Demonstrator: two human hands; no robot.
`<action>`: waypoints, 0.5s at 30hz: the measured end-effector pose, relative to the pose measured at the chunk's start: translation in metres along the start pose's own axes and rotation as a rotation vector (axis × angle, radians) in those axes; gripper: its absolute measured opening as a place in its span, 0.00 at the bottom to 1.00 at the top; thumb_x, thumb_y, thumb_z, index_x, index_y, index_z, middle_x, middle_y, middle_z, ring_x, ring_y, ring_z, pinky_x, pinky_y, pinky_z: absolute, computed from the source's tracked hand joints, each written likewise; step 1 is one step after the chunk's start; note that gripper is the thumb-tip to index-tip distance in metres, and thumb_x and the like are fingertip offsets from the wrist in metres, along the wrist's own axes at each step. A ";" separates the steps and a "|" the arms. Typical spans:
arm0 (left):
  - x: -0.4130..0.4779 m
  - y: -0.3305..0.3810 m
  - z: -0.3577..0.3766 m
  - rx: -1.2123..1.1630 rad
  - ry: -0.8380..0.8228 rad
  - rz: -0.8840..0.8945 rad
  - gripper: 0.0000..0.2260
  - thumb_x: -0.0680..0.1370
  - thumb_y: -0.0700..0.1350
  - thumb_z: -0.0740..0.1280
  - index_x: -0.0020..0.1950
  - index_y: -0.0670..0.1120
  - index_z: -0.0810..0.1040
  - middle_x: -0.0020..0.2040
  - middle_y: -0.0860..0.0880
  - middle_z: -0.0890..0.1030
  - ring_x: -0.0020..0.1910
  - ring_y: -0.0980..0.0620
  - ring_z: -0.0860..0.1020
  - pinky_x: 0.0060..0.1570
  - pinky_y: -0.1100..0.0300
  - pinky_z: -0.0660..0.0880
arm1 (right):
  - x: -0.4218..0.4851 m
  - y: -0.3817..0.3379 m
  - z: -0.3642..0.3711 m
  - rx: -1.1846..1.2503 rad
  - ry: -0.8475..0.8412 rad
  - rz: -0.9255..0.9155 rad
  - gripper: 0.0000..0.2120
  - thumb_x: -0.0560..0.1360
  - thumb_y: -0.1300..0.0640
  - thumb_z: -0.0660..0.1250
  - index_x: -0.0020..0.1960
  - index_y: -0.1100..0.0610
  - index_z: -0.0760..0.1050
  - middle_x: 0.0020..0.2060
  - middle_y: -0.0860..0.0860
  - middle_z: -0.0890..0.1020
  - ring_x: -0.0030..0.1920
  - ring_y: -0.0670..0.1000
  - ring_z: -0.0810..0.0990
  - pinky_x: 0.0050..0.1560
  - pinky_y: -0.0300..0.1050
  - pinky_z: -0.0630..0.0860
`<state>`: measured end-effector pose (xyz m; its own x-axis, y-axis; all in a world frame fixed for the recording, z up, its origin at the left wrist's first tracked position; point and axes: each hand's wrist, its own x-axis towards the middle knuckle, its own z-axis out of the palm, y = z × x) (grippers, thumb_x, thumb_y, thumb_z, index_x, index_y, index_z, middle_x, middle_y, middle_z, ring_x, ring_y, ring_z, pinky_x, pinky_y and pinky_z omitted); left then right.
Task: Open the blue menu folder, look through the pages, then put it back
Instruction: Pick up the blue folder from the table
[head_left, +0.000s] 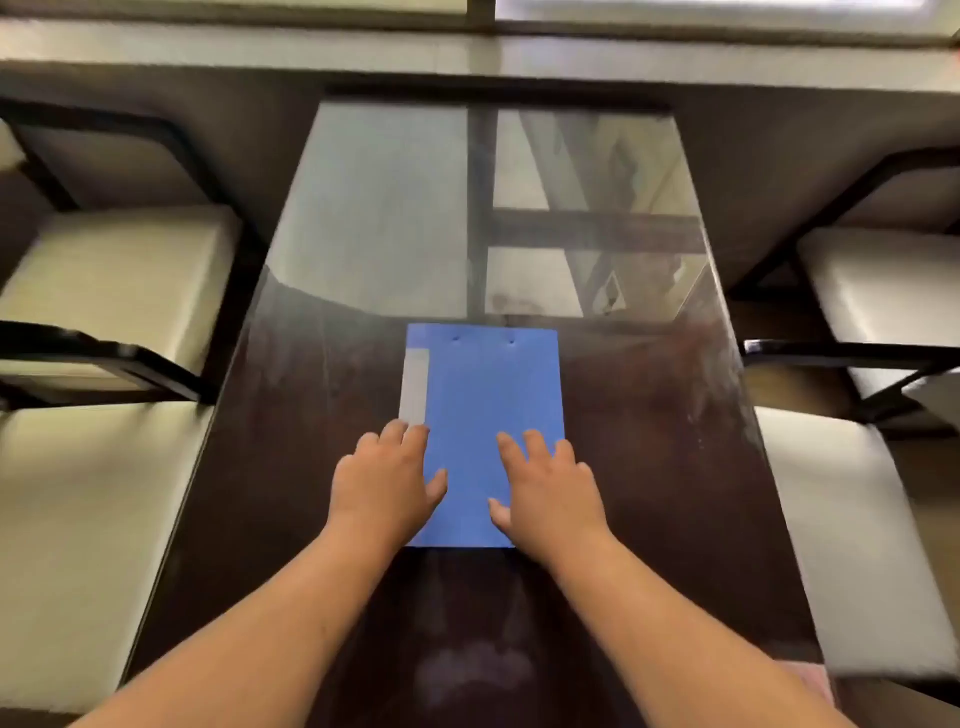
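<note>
The blue menu folder lies closed and flat on the dark glass-topped table, its long side running away from me. A pale label strip runs along its left edge and two small rivets sit near its far edge. My left hand rests palm down on the folder's near left corner, fingers spread, partly over the table. My right hand lies flat on the near right part of the cover, fingers apart. Neither hand grips anything.
Cream-cushioned chairs with black frames stand on both sides: two on the left and two on the right. A windowsill runs beyond the table's far edge. The glass reflects a window.
</note>
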<state>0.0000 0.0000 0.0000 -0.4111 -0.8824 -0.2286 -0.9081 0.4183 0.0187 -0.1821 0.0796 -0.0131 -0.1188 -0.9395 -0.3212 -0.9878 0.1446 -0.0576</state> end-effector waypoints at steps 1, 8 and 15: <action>-0.002 -0.001 0.006 -0.029 -0.049 -0.042 0.30 0.79 0.64 0.65 0.77 0.50 0.69 0.69 0.49 0.75 0.58 0.43 0.79 0.50 0.48 0.81 | 0.000 -0.002 0.007 0.022 -0.052 0.026 0.40 0.77 0.36 0.65 0.82 0.50 0.55 0.75 0.56 0.68 0.62 0.64 0.72 0.52 0.57 0.79; -0.014 0.005 0.043 -0.350 -0.147 -0.275 0.44 0.75 0.61 0.75 0.82 0.48 0.57 0.69 0.43 0.70 0.58 0.38 0.80 0.56 0.45 0.80 | -0.004 -0.009 0.043 0.084 -0.127 0.085 0.40 0.79 0.35 0.62 0.84 0.47 0.49 0.82 0.59 0.58 0.73 0.69 0.63 0.63 0.62 0.78; 0.000 0.004 0.052 -0.712 -0.229 -0.524 0.31 0.77 0.57 0.75 0.72 0.45 0.66 0.64 0.43 0.82 0.53 0.43 0.81 0.47 0.51 0.78 | -0.005 -0.010 0.046 0.067 -0.129 0.089 0.40 0.79 0.35 0.61 0.84 0.48 0.51 0.82 0.59 0.59 0.72 0.70 0.64 0.62 0.63 0.78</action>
<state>0.0008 0.0131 -0.0504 0.0246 -0.8260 -0.5631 -0.8394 -0.3229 0.4371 -0.1670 0.0970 -0.0540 -0.1878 -0.8749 -0.4465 -0.9644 0.2504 -0.0851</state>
